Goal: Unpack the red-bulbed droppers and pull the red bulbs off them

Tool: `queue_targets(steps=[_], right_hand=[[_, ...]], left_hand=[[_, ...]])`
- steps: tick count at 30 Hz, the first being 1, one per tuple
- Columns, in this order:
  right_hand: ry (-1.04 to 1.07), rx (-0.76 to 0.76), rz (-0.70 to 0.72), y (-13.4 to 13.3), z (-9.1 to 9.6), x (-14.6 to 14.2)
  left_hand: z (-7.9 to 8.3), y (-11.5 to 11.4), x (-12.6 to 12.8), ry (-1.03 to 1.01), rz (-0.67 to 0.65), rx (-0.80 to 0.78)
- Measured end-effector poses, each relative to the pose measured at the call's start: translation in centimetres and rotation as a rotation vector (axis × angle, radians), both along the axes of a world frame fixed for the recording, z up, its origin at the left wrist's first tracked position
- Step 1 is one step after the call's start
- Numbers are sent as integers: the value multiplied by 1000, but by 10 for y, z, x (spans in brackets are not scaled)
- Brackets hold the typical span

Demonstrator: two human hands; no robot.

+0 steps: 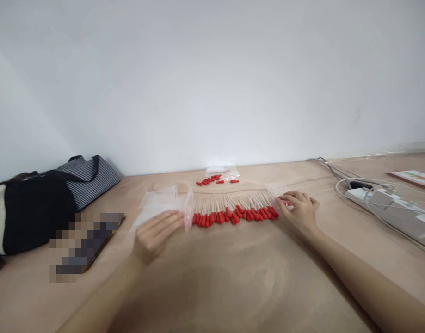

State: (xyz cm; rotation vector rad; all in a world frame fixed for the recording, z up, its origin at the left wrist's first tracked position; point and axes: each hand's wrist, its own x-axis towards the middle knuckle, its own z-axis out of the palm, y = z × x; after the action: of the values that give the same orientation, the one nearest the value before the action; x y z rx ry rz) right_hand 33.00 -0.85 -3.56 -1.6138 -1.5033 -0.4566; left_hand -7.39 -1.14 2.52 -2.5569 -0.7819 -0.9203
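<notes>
A long row of clear droppers with red rubber bulbs (pixel 235 212) lies across the wooden table (pixel 233 277). My right hand (pixel 298 206) rests at the row's right end, fingers curled down onto the last dropper there. Stretched out flat, my left hand (pixel 157 233) lies at the row's left end, its fingertips touching a clear plastic bag (pixel 163 203). Farther back, several loose red bulbs (pixel 214 179) lie beside another small clear bag (pixel 226 172).
A dark and striped cloth bag (pixel 42 203) sits at the far left, with a blurred flat object (pixel 83 243) in front of it. A white power strip with cables (pixel 389 201) runs along the right. A printed card (pixel 413 178) lies at the far right. A white wall stands behind.
</notes>
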Motion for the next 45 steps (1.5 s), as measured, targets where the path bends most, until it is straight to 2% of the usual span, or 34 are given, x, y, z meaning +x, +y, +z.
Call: queue_targets(steps=[3, 5, 7, 9, 11, 13, 15, 18, 20, 24, 27, 30, 35, 40, 42, 45], right_hand=[[71, -122, -104, 6, -3, 15], [110, -227, -165, 8, -4, 21], [144, -326, -221, 10, -5, 24], [176, -408, -268, 10, -5, 26], [192, -486, -305, 11, -5, 27], [196, -558, -335, 13, -5, 29], [206, -611, -357, 15, -6, 32], [254, -667, -369, 20, -6, 39], [310, -713, -366, 23, -7, 46], [383, -814, -403, 29, -10, 60], [360, -838, -443, 31, -13, 65], [343, -824, -456, 31, -15, 64], [308, -780, -454, 31, -8, 54], [308, -830, -337, 34, -5, 46], [346, -790, -323, 34, -7, 46], [356, -689, -390, 32, -2, 46]], left_hand=[[4, 41, -34, -39, 175, 40], [-4, 66, -50, 15, 261, -80], [-16, 82, -61, 109, 329, -276], [-27, 88, -68, 238, 377, -458], [-35, 87, -71, 339, 412, -576], [-37, 83, -72, 379, 434, -613], [-36, 78, -69, 326, 444, -553], [-34, 66, -53, 126, 372, -332], [-34, 52, -33, 48, 224, -227], [-35, 16, 13, 127, -159, -192], [-38, -1, 37, 189, -298, -232], [-42, -6, 45, 150, -331, -257], [-47, -4, 44, 90, -294, -294], [-46, -4, 44, 90, -297, -316], [-46, -5, 45, 95, -303, -319], [-44, -6, 47, 109, -315, -314]])
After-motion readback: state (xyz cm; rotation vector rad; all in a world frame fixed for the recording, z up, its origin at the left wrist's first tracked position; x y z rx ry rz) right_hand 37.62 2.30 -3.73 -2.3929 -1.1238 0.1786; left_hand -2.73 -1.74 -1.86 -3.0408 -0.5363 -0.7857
